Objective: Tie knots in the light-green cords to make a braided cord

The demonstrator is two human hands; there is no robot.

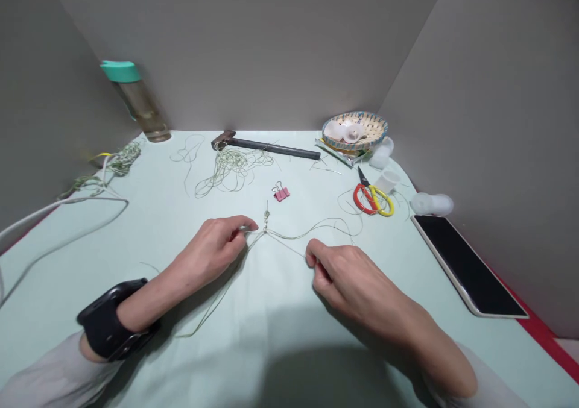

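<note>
A small knotted cord piece (pixel 266 222) lies upright on the pale table, with a bead-like bit near its top and thin green cords fanning out from its lower end. Beside it on the left is my left hand (pixel 221 242), index finger reaching toward the knot and a short strand running in between finger and thumb. My right hand (pixel 346 272) pinches another thin cord (pixel 287 246), drawn fairly straight from the knot. Loose strands (pixel 212 308) trail below my left hand, and others (pixel 325 224) curve off to the right. A pink binder clip (pixel 281 193) sits just behind the knot.
At the back lie a hammer (pixel 275 149) and tangled cord (pixel 233 164). On the right are red-and-yellow scissors (pixel 373 199), a woven basket (pixel 368 128), small white containers (pixel 386 181) and a phone or tablet (pixel 468 266). A bottle (pixel 140 103) and white cable (pixel 58 203) occupy the left.
</note>
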